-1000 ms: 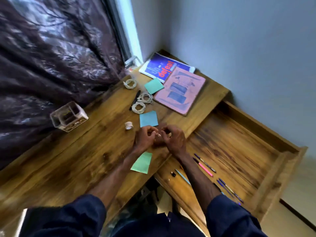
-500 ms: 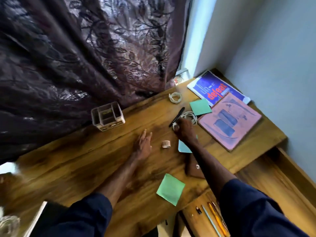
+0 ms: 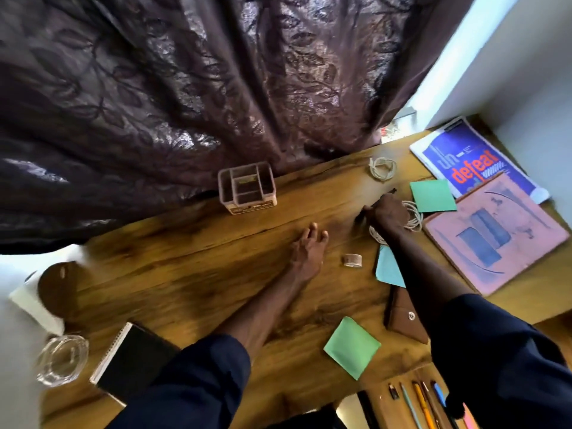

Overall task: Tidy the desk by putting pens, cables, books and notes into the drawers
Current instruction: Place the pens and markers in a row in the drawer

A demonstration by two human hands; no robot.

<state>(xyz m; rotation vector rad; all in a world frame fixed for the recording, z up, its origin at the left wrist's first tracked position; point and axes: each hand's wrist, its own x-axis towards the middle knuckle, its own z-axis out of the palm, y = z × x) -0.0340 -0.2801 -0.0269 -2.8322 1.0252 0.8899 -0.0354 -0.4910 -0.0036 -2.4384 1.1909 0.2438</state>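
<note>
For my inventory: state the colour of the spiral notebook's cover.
The spiral notebook is black; head view.

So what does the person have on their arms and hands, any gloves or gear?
No gear at all. Both arms wear dark navy long sleeves, the left sleeve and the right sleeve, each ending partway up the forearm, so the lower forearms are bare. The left hand and the right hand are bare too: no gloves, and no watch or bracelet shows at either wrist.
</note>
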